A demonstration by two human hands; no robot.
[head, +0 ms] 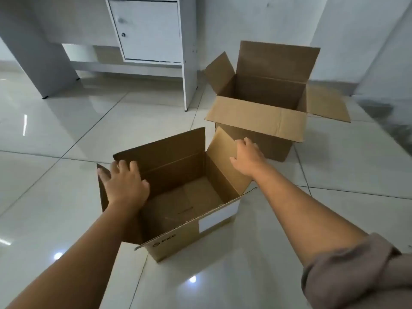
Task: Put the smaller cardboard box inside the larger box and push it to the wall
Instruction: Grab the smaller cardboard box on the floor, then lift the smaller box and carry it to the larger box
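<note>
The smaller cardboard box [189, 204] stands open on the tiled floor in front of me, with a white label on its near side. My left hand [124, 181] lies with fingers spread over its left flap. My right hand [248, 156] reaches over its raised right flap, fingers apart; whether it touches the flap I cannot tell. The larger cardboard box [263, 121] stands open and empty just beyond, at the right, with its flaps spread. The white wall [278, 23] rises behind it.
A white desk with a locked cabinet door [147, 30] stands at the back left, its leg panel [190, 70] close to the larger box's left flap. Glossy floor tiles [55, 134] spread all around. A second wall [390, 63] runs along the right.
</note>
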